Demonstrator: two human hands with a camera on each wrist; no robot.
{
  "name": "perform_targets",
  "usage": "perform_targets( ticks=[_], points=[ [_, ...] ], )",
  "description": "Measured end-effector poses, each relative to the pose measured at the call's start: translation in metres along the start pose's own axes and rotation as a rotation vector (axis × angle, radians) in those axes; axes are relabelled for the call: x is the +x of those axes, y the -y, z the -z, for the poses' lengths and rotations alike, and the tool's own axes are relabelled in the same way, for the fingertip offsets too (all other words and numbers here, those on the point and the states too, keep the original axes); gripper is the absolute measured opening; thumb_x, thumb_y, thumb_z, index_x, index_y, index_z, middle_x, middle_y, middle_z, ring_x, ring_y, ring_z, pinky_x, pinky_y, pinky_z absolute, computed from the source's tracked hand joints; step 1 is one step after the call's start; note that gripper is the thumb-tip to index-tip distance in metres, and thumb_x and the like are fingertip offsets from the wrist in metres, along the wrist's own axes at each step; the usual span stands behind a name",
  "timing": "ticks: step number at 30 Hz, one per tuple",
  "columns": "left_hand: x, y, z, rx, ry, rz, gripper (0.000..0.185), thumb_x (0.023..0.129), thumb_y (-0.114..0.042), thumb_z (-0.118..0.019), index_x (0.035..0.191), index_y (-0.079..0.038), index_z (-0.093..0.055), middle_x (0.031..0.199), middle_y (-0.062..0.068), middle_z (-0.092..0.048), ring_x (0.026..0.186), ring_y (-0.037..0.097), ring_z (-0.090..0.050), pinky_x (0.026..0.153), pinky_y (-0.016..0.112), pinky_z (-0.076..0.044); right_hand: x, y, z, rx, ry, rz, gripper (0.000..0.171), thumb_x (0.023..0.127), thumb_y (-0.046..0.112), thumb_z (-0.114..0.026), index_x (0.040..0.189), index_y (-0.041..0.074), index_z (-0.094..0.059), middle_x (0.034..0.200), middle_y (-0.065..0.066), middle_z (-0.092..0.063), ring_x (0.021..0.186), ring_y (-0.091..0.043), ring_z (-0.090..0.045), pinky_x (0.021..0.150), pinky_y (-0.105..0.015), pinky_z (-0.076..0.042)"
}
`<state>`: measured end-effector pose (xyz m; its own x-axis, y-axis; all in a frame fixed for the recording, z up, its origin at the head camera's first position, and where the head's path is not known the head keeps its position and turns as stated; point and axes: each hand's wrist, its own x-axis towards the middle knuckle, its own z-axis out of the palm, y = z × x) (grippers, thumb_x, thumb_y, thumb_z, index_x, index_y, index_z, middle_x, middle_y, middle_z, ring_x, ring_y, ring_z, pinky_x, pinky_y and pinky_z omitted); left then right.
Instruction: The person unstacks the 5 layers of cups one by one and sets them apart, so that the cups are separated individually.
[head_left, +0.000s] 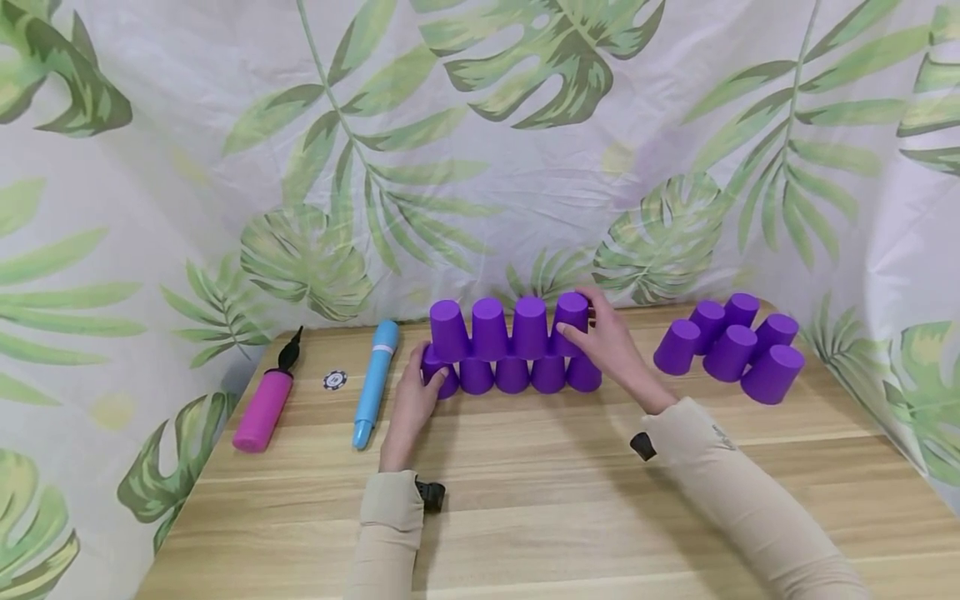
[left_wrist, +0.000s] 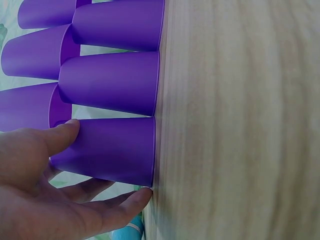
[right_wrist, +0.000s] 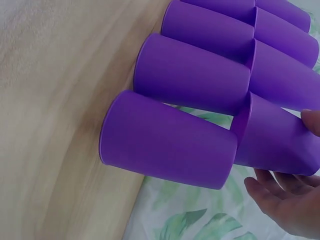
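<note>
Several purple cups stand upside down in a bottom row (head_left: pixel 512 375), with a second row (head_left: pixel 487 329) of upturned cups on top, bridging the gaps. My left hand (head_left: pixel 414 400) holds the leftmost bottom cup (left_wrist: pixel 107 150), thumb on its near side and fingers round its outer side. Up at the right end, my right hand (head_left: pixel 606 337) grips the last upper cup (right_wrist: pixel 277 135) between thumb and fingers. That cup sits over the rightmost bottom cup (right_wrist: pixel 167 140). Some of the right fingers are hidden behind the cup in the head view.
More purple cups (head_left: pixel 730 353) stand upside down in a loose group at the right. On the left lie a blue tube-shaped pump (head_left: pixel 372 387), a poker chip (head_left: pixel 335 380) and a pink pump with a black nozzle (head_left: pixel 264 410). A leaf-patterned cloth (head_left: pixel 525 192) hangs behind the wooden table (head_left: pixel 525 492).
</note>
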<state>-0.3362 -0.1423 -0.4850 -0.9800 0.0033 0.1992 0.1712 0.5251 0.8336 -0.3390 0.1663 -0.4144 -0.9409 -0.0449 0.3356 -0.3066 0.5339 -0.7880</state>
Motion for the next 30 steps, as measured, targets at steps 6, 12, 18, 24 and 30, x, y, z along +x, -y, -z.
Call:
perform_targets(
  ticks=[6,12,18,24,30],
  points=[
    [-0.002,0.001,-0.002,-0.003,-0.001,0.004,0.059,0.094,-0.011,-0.060,0.147,-0.005,-0.034,0.141,0.028,-0.043,0.131,0.041,-0.040,0.109,0.054,-0.032,-0.006,0.003,0.002,0.027,-0.043,0.003,0.062,0.086,0.017,-0.073,0.137,0.001,-0.042,0.121,-0.020,-0.059,0.112,-0.035,-0.056,0.097,-0.048,-0.046],
    [-0.001,0.000,-0.001,-0.013,0.007,0.010,0.059,0.095,-0.012,-0.059,0.147,-0.005,-0.033,0.143,0.028,-0.042,0.132,0.041,-0.039,0.110,0.053,-0.031,-0.029,0.014,0.024,0.067,-0.149,0.040,0.064,0.084,0.018,-0.076,0.137,0.002,-0.043,0.122,-0.018,-0.059,0.110,-0.034,-0.057,0.096,-0.045,-0.047],
    [0.001,-0.001,0.001,-0.003,-0.006,0.003,0.059,0.094,-0.010,-0.060,0.147,-0.005,-0.033,0.142,0.028,-0.042,0.131,0.042,-0.040,0.109,0.053,-0.031,-0.052,0.011,0.060,0.022,-0.313,0.058,0.065,0.080,0.015,-0.079,0.136,0.007,-0.048,0.119,-0.015,-0.060,0.104,-0.025,-0.059,0.090,-0.032,-0.050],
    [0.001,0.001,0.000,0.005,0.003,-0.001,0.060,0.094,-0.011,-0.060,0.147,-0.005,-0.033,0.142,0.028,-0.043,0.131,0.042,-0.041,0.109,0.054,-0.032,-0.077,-0.004,0.098,-0.021,-0.480,-0.013,0.065,0.078,0.013,-0.080,0.136,0.009,-0.050,0.119,-0.012,-0.061,0.099,-0.004,-0.056,0.085,-0.015,-0.047],
    [0.002,0.004,-0.002,-0.001,0.007,-0.003,0.060,0.095,-0.012,-0.060,0.148,-0.005,-0.032,0.141,0.029,-0.044,0.130,0.043,-0.042,0.108,0.054,-0.033,-0.098,-0.026,0.118,-0.022,-0.530,-0.103,0.065,0.079,0.011,-0.079,0.137,0.008,-0.048,0.119,-0.007,-0.058,0.098,-0.002,-0.055,0.082,-0.012,-0.046]
  ],
)
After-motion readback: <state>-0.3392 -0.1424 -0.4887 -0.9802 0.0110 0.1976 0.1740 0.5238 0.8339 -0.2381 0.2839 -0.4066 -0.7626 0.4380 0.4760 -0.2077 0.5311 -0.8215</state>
